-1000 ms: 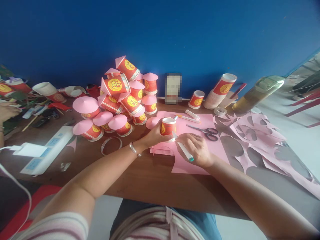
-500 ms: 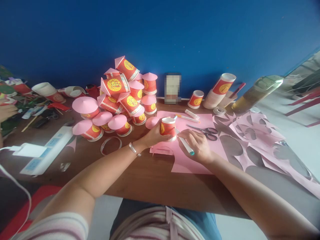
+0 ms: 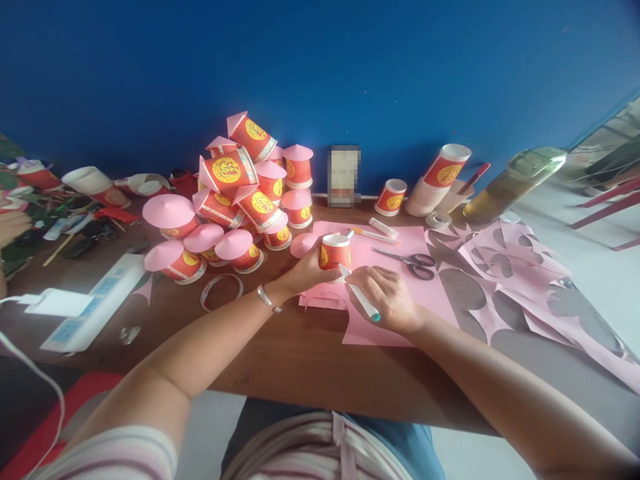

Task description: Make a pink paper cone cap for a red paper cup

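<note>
My left hand [image 3: 309, 267] grips a red paper cup [image 3: 336, 252] with a yellow emblem, wide white rim down or up I cannot tell. In my right hand [image 3: 390, 293] is a white marker pen [image 3: 364, 301] with a teal end; its tip meets the lower part of the cup. Beneath both hands lies pink paper [image 3: 430, 313]. Scissors [image 3: 413, 263] with dark handles rest on it, beyond my right hand. Behind the cup are an orange-and-white marker [image 3: 373, 236] and a white glue tube [image 3: 383, 227]. A pink paper disc [image 3: 303, 245] lies left of the cup.
Red cups with pink cone tops [image 3: 227, 173] are piled at the back left. A power strip [image 3: 97, 303] lies left, near a paper ring [image 3: 221, 293]. Stacked cups [image 3: 440, 180], tape [image 3: 439, 220], a bottle [image 3: 515, 183] and pink scraps [image 3: 505, 260] occupy the right. Another person's hand [image 3: 14, 227] shows far left.
My right hand has moved slightly left and down, bringing the marker tip from the cup's right side to its lower front. My left hand still holds the cup in nearly the same place.
</note>
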Demonstrator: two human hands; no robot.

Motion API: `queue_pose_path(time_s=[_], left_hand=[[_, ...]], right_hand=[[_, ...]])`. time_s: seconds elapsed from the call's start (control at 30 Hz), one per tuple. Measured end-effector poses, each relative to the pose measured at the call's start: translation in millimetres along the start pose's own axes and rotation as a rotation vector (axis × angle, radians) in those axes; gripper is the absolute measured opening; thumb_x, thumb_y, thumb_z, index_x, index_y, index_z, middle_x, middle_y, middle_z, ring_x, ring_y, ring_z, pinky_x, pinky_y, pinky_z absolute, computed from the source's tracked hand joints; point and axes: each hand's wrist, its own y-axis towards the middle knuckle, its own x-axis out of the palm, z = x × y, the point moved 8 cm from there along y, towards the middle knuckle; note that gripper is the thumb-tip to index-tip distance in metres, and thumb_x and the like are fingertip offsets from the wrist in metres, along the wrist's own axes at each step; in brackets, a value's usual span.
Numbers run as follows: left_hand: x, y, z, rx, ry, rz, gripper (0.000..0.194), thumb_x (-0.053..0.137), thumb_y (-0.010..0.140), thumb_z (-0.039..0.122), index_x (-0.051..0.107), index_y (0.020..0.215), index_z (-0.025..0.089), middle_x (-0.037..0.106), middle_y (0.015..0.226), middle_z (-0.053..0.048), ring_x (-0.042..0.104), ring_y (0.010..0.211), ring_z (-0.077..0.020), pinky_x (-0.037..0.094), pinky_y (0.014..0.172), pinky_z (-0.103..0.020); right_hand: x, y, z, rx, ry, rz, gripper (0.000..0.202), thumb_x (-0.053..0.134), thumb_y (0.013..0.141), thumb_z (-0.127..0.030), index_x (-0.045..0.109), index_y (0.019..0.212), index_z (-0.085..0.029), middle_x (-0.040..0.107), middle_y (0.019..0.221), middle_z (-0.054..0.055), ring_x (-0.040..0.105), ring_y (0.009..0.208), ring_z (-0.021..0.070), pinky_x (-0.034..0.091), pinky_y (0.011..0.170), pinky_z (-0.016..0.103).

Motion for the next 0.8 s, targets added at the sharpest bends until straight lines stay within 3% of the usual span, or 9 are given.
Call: queue_pose_path(time_s=[0.57, 0.8], left_hand=[[2.8, 1.2, -5.2, -0.022, -0.069, -0.034, 0.046, 0.083, 0.074, 0.033, 0.053, 0.107, 0.021, 0.06, 0.088, 0.0, 0.058, 0.076, -0.0142, 0.054, 0.07, -0.029], [0.2, 0.5, -4.1, 0.01, -0.024, -0.008, 0.038, 0.08, 0.075, 0.031, 0.052, 0.099, 0.02, 0.053, 0.086, 0.002, 0.052, 0.075, -0.0121, 0.052, 0.07, -0.027]], right_hand=[[-3.3, -6.4, 14.5, 0.071, -0.056, 0.011, 0.031, 0.055, 0.086, -0.004, 0.057, 0.112, -0.021, 0.071, 0.086, 0.004, 0.065, 0.068, 0.0175, 0.047, 0.059, 0.029], [-1.0, -3.5, 6.3, 0.041, -0.015, -0.005, 0.02, 0.054, 0.091, -0.007, 0.057, 0.106, -0.019, 0.069, 0.082, 0.004, 0.06, 0.064, 0.0155, 0.047, 0.058, 0.027]])
